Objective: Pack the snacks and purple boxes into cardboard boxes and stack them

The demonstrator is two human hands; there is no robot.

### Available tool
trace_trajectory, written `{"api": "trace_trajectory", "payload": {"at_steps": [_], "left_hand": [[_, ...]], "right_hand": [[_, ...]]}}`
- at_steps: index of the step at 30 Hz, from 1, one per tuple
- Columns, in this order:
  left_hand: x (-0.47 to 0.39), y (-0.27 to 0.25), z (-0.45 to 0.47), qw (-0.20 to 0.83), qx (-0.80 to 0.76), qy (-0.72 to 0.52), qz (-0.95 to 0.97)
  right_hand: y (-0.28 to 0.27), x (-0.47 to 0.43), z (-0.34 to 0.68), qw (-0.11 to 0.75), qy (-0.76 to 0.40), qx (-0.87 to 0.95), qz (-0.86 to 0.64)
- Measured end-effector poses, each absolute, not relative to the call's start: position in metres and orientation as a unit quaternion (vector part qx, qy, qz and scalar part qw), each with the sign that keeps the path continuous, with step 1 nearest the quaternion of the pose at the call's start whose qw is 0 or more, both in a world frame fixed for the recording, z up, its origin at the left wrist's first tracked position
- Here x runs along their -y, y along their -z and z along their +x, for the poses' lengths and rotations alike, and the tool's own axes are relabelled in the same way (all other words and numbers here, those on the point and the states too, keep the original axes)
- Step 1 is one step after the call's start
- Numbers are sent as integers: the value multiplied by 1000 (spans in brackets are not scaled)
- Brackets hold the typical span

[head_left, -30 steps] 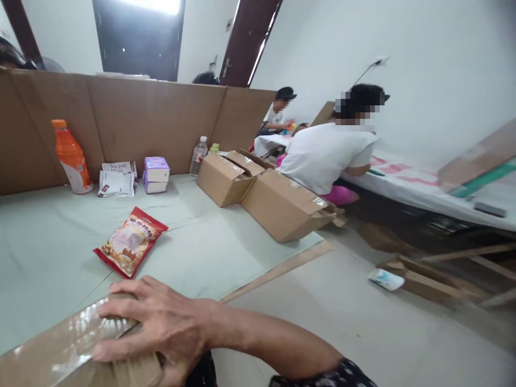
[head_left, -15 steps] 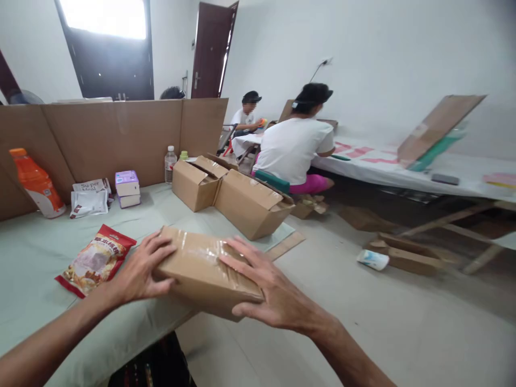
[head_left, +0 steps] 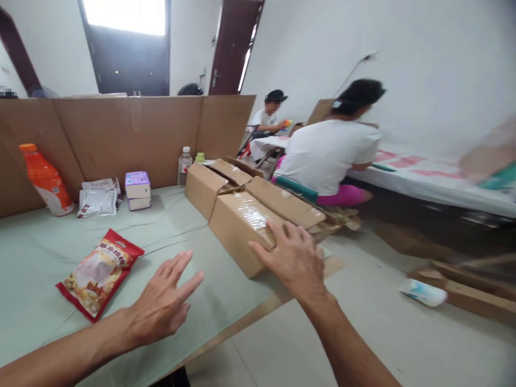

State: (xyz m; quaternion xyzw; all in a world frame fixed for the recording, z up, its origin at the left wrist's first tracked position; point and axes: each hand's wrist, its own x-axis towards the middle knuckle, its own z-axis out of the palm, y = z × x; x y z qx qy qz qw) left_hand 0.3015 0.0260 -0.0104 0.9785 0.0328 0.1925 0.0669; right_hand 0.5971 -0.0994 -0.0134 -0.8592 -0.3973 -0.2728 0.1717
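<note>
Now the taped box (head_left: 245,228), gripped in both hands half a second ago, sits on the bench (head_left: 40,258) against the other cartons (head_left: 213,180). The right hand (head_left: 294,258) rests spread on its near corner; the left hand (head_left: 161,303) hovers open, off it, near the snack bag (head_left: 99,271).

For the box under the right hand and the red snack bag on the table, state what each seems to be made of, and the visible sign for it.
Box: brown corrugated cardboard by its look, matte, with glossy clear tape glinting on top. Snack bag: apparently thin plastic film, shiny, with printed colours and crinkled, sealed edges.
</note>
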Motion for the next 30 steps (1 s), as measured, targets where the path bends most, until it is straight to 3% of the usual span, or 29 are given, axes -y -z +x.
{"api": "trace_trajectory", "payload": {"at_steps": [4, 7, 9, 11, 13, 16, 18, 24, 30], "left_hand": [[-32, 4, 203, -4, -143, -251, 958], [-50, 2, 142, -24, -261, -273, 926], [-62, 6, 112, -28, -318, -279, 906], [-71, 14, 93, -15, -358, -280, 891], [-73, 27, 87, 11, -379, -281, 881], [-68, 49, 98, 36, -376, -274, 884], [-67, 62, 111, 34, -369, -267, 890], [-128, 64, 120, -18, -460, -263, 848], [-164, -6, -11, -144, -551, -303, 764]], "right_hand": [[22, 98, 607, 213, 294, 384, -849], [26, 112, 588, 295, 387, 392, -781], [31, 114, 557, 366, 380, 446, -723], [40, 101, 518, 431, 246, 530, -688], [54, 71, 476, 466, 30, 570, -677], [74, 6, 424, 503, -239, 495, -667], [82, -37, 399, 521, -341, 446, -643], [87, -131, 351, 553, -402, 432, -587], [114, -145, 338, 557, -400, 435, -584]]}}
